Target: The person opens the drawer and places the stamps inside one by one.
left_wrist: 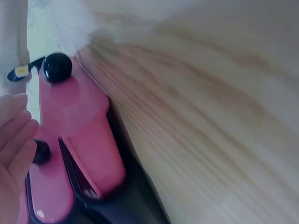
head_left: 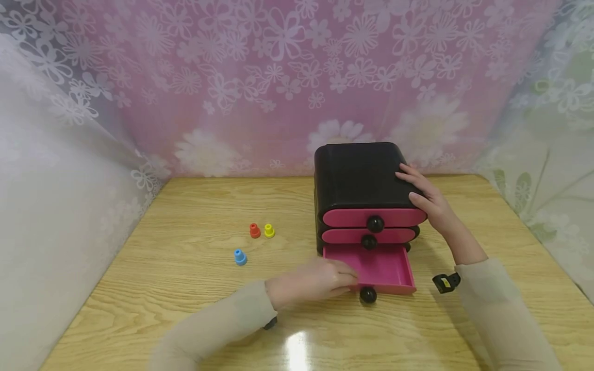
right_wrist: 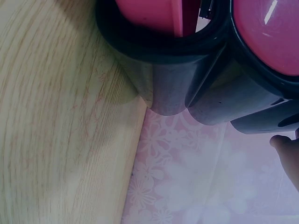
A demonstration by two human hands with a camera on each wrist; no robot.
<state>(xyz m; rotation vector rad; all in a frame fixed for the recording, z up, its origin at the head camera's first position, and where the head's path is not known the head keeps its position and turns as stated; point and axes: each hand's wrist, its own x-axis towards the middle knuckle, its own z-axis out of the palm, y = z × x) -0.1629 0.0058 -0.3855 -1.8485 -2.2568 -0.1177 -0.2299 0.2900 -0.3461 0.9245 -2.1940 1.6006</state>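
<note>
A black mini chest of drawers (head_left: 359, 175) with pink drawer fronts stands right of the table's middle. Its bottom drawer (head_left: 382, 265) is pulled out, and the pink floor inside shows. My left hand (head_left: 320, 278), slightly blurred, is at that drawer's front left corner, left of the round black knob (head_left: 368, 295). In the left wrist view, the left hand's fingers (left_wrist: 18, 135) look fairly straight, with nothing seen between them. My right hand (head_left: 427, 198) rests on the chest's upper right edge, fingers spread over the top. In the right wrist view only a fingertip (right_wrist: 280, 142) shows beside the black casing.
To the left on the wooden table (head_left: 185, 288) stand three small cone-shaped pieces: a red one (head_left: 254, 230), a yellow one (head_left: 269, 231) and a blue one (head_left: 240, 257). The upper drawer (head_left: 348, 217) and middle drawer (head_left: 343, 236) are closed. A flowered curtain (head_left: 260, 103) hangs behind.
</note>
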